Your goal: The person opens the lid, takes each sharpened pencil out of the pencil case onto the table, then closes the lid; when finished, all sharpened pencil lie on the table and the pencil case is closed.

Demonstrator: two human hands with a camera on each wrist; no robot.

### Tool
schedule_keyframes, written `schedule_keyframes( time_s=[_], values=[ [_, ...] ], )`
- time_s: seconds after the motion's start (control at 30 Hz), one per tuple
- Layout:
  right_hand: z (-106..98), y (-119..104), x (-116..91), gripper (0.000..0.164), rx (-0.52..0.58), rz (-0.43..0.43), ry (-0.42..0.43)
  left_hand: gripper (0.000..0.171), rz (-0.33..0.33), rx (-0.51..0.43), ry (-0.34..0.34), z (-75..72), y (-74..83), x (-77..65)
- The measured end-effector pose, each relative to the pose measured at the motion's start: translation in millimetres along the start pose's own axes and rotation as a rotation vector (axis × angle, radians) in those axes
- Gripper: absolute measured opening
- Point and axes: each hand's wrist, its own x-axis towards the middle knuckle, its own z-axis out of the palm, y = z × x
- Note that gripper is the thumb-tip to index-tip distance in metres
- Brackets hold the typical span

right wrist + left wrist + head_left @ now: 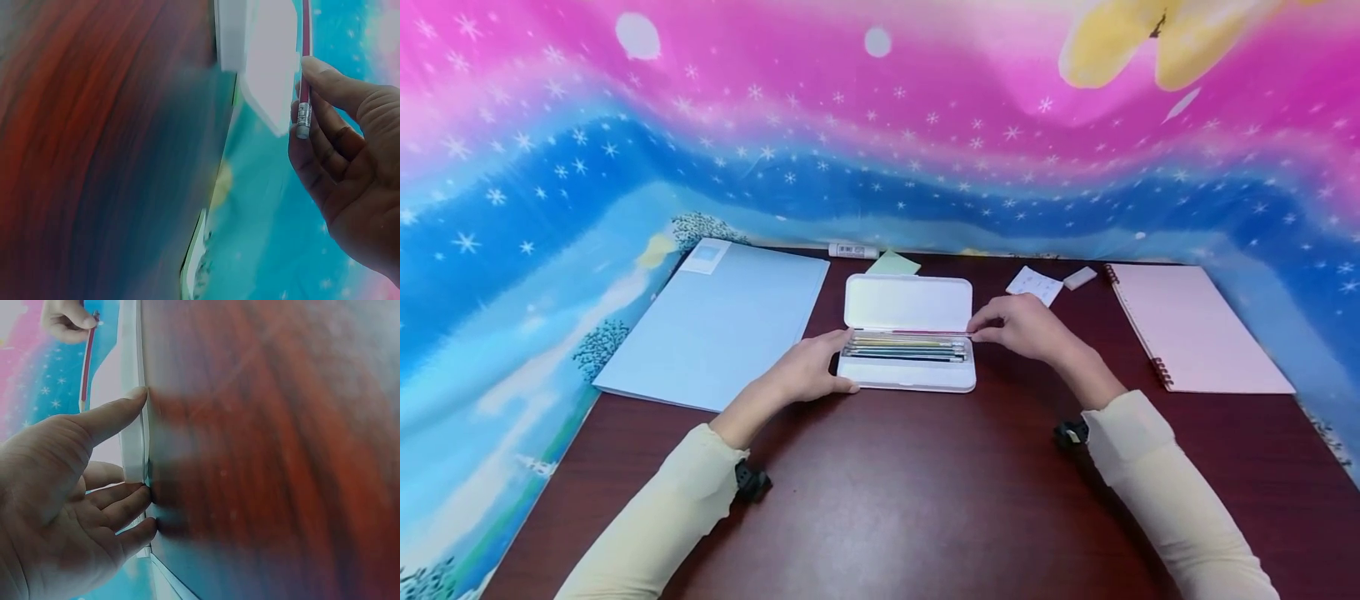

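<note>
A white pencil case [906,377] lies on the table with its lid [908,302] raised at the back. Several pencils [902,350] lie side by side inside it. My left hand [801,367] grips the left end of the case, thumb at the front corner and fingers toward the back. Between thumb and fingers my right hand [1026,327] pinches a red pencil [305,81] near its eraser end. That pencil is level above the back of the case, its sharpened tip pointing left in the head view.
A light blue folder [730,317] lies left of the case, and a pink spiral notebook [1210,329] lies at the right. Behind are a glue stick [852,251], a green paper [895,263], a small white patterned paper [1034,285] and an eraser [1080,277]. A patterned cloth [820,167] surrounds the table.
</note>
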Motion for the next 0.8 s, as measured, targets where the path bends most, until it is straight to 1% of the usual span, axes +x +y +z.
schedule_keyframes(
  time_s=[0.1, 0.23, 0.47, 0.53, 0.67, 0.8],
  values=[
    [-4.1, 9.6, -8.1, 0.012, 0.008, -0.006, 0.037, 0.094, -0.005, -0.001, -0.007, -0.3, 0.9, -0.9],
    [-9.7, 24.7, -19.4, 0.011, 0.02, 0.012, 0.09, 0.093, -0.011, -0.002, -0.016, -0.9, 1.5, -1.1],
    [-22.3, 53.4, -41.7, 0.011, 0.006, 0.039, 0.193, 0.094, -0.015, -0.009, -0.026, -0.1, 0.3, 1.0],
    [-26.4, 60.7, -47.8, 0.011, 0.0, 0.057, 0.204, 0.094, -0.012, -0.01, -0.024, 0.0, 0.0, 1.3],
    [-33.3, 72.9, -58.5, 0.009, 0.006, 0.13, 0.198, 0.094, -0.01, -0.014, -0.021, -0.6, 0.4, 0.9],
    [-37.6, 84.0, -67.5, 0.011, 0.017, 0.196, 0.191, 0.093, -0.011, -0.012, -0.022, -1.3, 1.1, 0.6]
  ],
)
